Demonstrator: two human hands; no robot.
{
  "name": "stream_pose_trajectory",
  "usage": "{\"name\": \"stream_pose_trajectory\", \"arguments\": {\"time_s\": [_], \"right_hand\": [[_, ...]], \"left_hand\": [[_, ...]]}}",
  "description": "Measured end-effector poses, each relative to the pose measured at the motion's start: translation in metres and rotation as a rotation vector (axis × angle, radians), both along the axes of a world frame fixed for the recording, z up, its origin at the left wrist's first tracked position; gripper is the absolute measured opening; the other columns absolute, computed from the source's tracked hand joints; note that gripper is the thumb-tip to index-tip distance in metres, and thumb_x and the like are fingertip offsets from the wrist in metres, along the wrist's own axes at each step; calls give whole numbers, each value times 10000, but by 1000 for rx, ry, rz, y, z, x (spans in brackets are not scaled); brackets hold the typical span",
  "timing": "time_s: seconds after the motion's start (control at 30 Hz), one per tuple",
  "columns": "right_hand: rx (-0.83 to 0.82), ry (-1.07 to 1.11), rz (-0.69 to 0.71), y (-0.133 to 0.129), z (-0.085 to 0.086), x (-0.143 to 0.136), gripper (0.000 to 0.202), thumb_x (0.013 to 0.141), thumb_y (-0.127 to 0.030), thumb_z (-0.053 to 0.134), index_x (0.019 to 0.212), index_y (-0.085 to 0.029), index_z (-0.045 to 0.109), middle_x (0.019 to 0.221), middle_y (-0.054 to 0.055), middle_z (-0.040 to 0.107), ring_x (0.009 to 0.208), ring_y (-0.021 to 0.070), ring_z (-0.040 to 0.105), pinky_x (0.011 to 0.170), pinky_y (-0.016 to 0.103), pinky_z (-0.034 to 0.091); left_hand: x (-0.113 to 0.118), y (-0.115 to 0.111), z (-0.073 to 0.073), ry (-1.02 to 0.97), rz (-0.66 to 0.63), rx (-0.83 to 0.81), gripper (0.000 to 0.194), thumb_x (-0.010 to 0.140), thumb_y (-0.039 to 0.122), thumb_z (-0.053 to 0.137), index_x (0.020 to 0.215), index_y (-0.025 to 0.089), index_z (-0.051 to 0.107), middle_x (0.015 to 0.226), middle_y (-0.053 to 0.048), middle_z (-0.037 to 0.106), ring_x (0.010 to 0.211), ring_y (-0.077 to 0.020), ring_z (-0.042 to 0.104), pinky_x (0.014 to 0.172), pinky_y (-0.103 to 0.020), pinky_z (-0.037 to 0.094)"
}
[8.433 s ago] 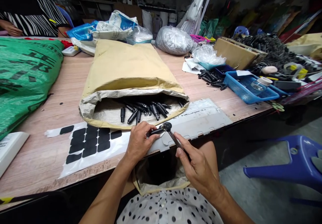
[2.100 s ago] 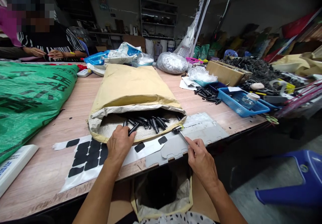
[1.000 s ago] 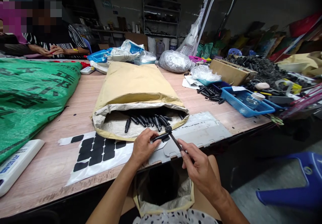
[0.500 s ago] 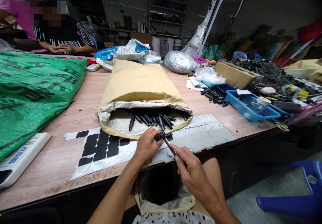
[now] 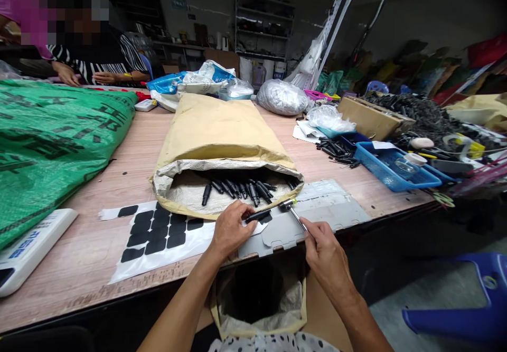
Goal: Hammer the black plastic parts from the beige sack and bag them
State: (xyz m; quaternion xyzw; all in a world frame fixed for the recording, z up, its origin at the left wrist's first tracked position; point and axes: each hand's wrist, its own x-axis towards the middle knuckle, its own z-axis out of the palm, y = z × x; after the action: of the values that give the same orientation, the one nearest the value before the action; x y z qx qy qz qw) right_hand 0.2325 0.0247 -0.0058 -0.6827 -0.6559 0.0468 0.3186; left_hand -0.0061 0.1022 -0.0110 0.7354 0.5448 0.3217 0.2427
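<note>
My left hand (image 5: 233, 229) is closed on one end of a slim black tube-shaped part (image 5: 259, 215), which lies low over the grey board (image 5: 330, 204). Just right of it, my right hand (image 5: 325, 246) grips the metal handle of a small hammer (image 5: 296, 217). The hammer's head, with a yellowish end, is over the board, apart from the tube. Behind both hands lies a tan woven sack (image 5: 225, 125), its mouth facing me. Several similar black tubes (image 5: 241, 189) show inside. A white sheet with black rounded squares (image 5: 157, 230) lies left of my left hand.
A green sack (image 5: 59, 135) and a white device (image 5: 37, 249) occupy the left side. To the right are loose black parts (image 5: 336, 150) and a blue tray (image 5: 390, 170). An open sack (image 5: 259, 315) sits below the table edge. A co-worker (image 5: 99, 56) sits across.
My right hand has moved right with the hammer, taking its head off the black tube. My left hand stays in place. The co-worker's hands have moved apart.
</note>
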Motion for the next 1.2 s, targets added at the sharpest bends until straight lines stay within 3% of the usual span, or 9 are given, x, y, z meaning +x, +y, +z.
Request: {"name": "stream_pose_trajectory", "arguments": {"time_s": [0.2, 0.63, 0.77, 0.87, 0.93, 1.03, 1.2], "right_hand": [[-41, -173, -56, -2, -7, 2, 405, 987, -216, 432, 1324, -305, 637, 995, 39, 624, 686, 120, 630, 514, 217, 384], [-102, -162, -75, -2, -3, 0, 408, 993, -185, 469, 1350, -310, 623, 1065, 31, 622, 717, 109, 648, 514, 220, 361], [-104, -163, -77, -2, -2, 0, 403, 992, -186, 476, 1343, -307, 629, 1064, 30, 621, 709, 103, 641, 506, 220, 356], [-124, -165, -77, -2, -1, 0, 411, 987, -186, 490, 1359, -310, 616, 1065, 23, 615, 717, 110, 643, 516, 226, 367], [-133, -161, -81, -2, 0, 0, 415, 988, -186, 494, 1364, -316, 612, 1072, 18, 612, 723, 114, 646, 529, 230, 375], [-135, -145, -84, -2, 0, 0, 415, 989, -189, 496, 1363, -323, 616, 1066, 17, 611, 715, 113, 644, 530, 231, 373], [-145, -131, -99, -2, 2, -1, 404, 983, -188, 506, 1341, -325, 637, 1078, 17, 613, 703, 105, 639, 538, 228, 388]], "left_hand": [[0, 1, 0, -1, 0, -6, 158, 784, 230, 689, 941, 232, 699, 888, -4, 625, 838, -185, 604, 774, -299, 470], [-2, 1, 2, -2, -32, 9, 147, 903, 334, 603, 948, 217, 680, 915, -30, 635, 880, -207, 595, 795, -318, 456], [-2, -24, 26, -122, -74, -39, 220, 967, 384, 537, 986, 205, 665, 954, -36, 658, 838, -186, 584, 770, -301, 442], [0, -58, 50, -170, -255, -208, 271, 1004, 427, 493, 1019, 216, 662, 904, -8, 675, 778, -159, 582, 704, -269, 421], [3, -80, 55, -137, -400, -341, 257, 1003, 427, 502, 997, 232, 669, 836, 19, 674, 736, -145, 579, 667, -254, 401], [13, -105, 31, -6, -461, -439, 184, 972, 389, 550, 950, 252, 670, 838, 26, 694, 769, -155, 611, 667, -256, 388], [22, -119, -50, 293, -345, -515, 204, 943, 313, 525, 1089, 261, 658, 1024, -53, 736, 976, -251, 686, 776, -318, 429]]}}
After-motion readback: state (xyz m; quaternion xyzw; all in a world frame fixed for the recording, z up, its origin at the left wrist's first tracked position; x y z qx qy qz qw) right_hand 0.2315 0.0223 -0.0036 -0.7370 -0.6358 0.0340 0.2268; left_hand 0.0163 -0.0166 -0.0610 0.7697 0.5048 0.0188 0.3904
